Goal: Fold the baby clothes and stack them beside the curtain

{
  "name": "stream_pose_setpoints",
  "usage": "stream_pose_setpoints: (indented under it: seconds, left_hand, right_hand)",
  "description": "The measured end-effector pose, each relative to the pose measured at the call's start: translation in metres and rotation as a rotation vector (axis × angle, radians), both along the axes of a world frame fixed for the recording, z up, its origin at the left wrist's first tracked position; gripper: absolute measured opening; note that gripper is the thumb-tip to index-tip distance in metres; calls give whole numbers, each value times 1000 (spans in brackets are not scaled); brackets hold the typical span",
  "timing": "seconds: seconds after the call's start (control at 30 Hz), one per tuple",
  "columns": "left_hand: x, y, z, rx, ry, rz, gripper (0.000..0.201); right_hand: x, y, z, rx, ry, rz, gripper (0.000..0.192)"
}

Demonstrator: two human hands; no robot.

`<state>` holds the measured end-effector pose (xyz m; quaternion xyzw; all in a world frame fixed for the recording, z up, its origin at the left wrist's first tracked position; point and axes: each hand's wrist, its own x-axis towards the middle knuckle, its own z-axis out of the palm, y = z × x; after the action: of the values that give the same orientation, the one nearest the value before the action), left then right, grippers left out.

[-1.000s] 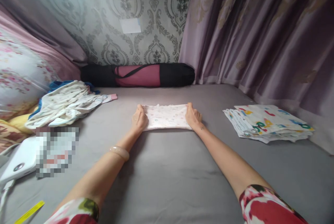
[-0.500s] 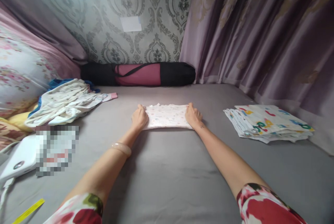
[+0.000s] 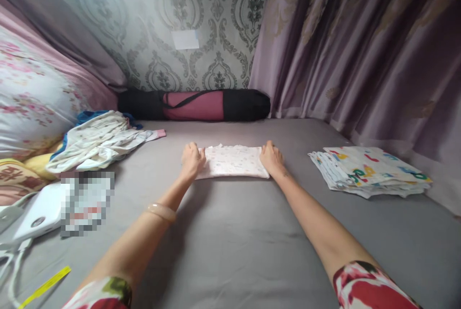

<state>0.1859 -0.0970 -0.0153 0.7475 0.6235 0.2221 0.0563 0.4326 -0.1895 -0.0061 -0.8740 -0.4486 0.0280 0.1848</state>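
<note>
A folded white cloth with a small pale print (image 3: 232,161) lies flat on the grey bed sheet (image 3: 230,237), straight ahead of me. Its far edge looks slightly ruffled. My left hand (image 3: 193,159) is closed on the cloth's left end, with a pale bangle (image 3: 161,211) on that forearm. At the opposite end, my right hand (image 3: 272,156) has its fingers curled around the right edge. The fingertips of both hands are partly hidden from me.
To the right sits a folded stack of white cloths with colourful figures (image 3: 374,167). On the left are crumpled clothes (image 3: 97,141), a white power bank with cables (image 3: 45,210) and a yellow strip (image 3: 46,286). A black and maroon roll bag (image 3: 194,105) lies along the wall.
My hands have moved slightly apart at the two ends of the folded cloth. The view has shifted a little, so the surroundings on the left sit further right.
</note>
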Motion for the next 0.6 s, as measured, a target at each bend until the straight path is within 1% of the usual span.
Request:
stream_pose_setpoints:
  seconds: [0.03, 0.07, 0.13, 0.2, 0.27, 0.4, 0.6]
  left_hand:
    - [3, -5, 1, 45, 23, -73, 34]
    - [8, -10, 1, 66, 47, -159, 34]
    - [19, -20, -3, 74, 99, -340, 36]
    - [30, -29, -9, 75, 167, -464, 40]
    - [38, -36, -17, 75, 248, -520, 45]
    - [39, -40, -28, 41, 367, -555, 53]
    - [33, -38, -29, -21, 396, -576, 65]
  right_hand:
    - [-6, -1, 1, 56, -63, 45, 41]
    - [-14, -2, 1, 102, -120, 121, 42]
    - [-31, -3, -1, 132, -196, 332, 45]
    - [-46, -3, -6, 91, -234, 528, 49]
    - [-55, -2, -12, 22, -236, 630, 53]
    - [-57, -1, -18, -89, -189, 665, 57]
    - [-54, -1, -24, -113, -166, 655, 57]
